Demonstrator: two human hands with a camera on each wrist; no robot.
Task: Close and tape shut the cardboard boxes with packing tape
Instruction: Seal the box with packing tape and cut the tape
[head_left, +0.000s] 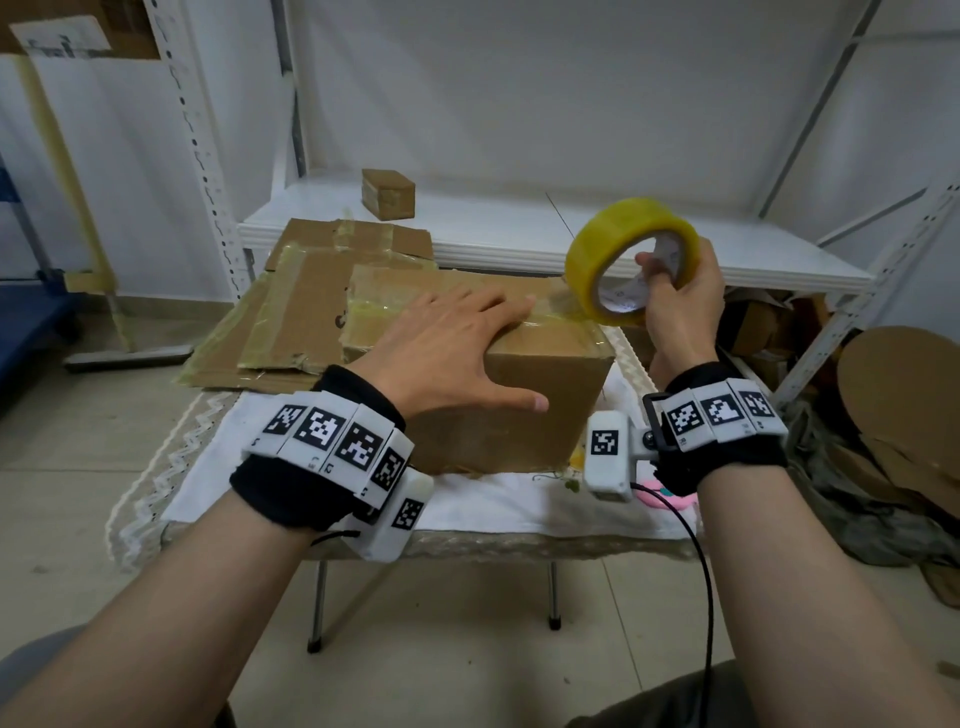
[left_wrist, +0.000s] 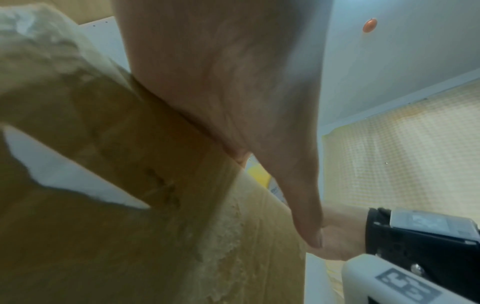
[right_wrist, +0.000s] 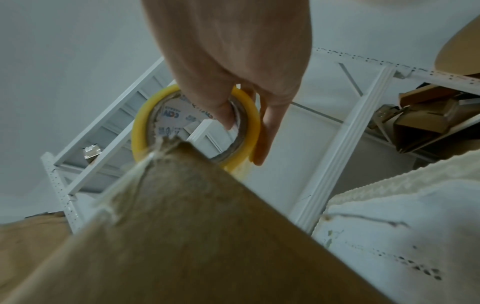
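A closed brown cardboard box (head_left: 540, 395) sits on a small cloth-covered table (head_left: 467, 514). My left hand (head_left: 457, 348) lies flat on its top with straight fingers, thumb down the front face. My right hand (head_left: 675, 296) grips a yellow roll of packing tape (head_left: 618, 244) just past the box's far right corner, thumb inside the core. A clear strip of tape (head_left: 556, 312) runs from the roll onto the box top. In the right wrist view the tape roll (right_wrist: 145, 131) sits behind the box corner (right_wrist: 187, 216). The left wrist view shows my palm (left_wrist: 221, 82) on the box (left_wrist: 91, 236).
Flattened cardboard sheets (head_left: 306, 301) lie behind the box on the left. A white metal shelf (head_left: 519, 228) stands behind the table with a small taped box (head_left: 388, 193) on it. Loose cardboard scraps (head_left: 904, 405) pile up on the right floor.
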